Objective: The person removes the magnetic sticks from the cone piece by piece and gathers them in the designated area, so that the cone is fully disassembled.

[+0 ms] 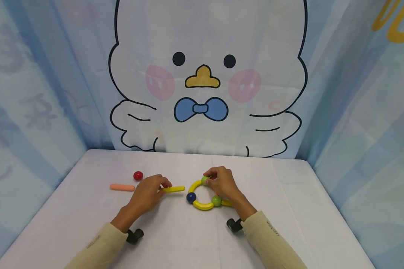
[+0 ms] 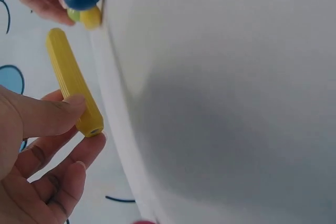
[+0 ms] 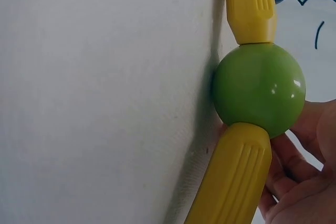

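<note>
In the head view my left hand (image 1: 148, 193) pinches a straight yellow rod (image 1: 174, 189) near one end, thumb against fingers. The rod's other end points right, apart from a dark blue ball (image 1: 191, 197). That ball joins two curved yellow rods (image 1: 203, 206) in a partial ring on the table. My right hand (image 1: 224, 184) holds the upper green ball (image 1: 204, 181) of the ring between thumb and fingers. A lower green ball (image 1: 216, 201) links a curved rod to another yellow rod (image 1: 227, 203), partly hidden under the right wrist. The right wrist view shows this green ball (image 3: 260, 88) close up.
A red ball (image 1: 138, 175) lies just beyond the left hand. To its lower left is an orange rod (image 1: 122, 187). The white table (image 1: 195, 243) meets a printed cloth backdrop (image 1: 202, 134) at the far edge, with cloth on both sides.
</note>
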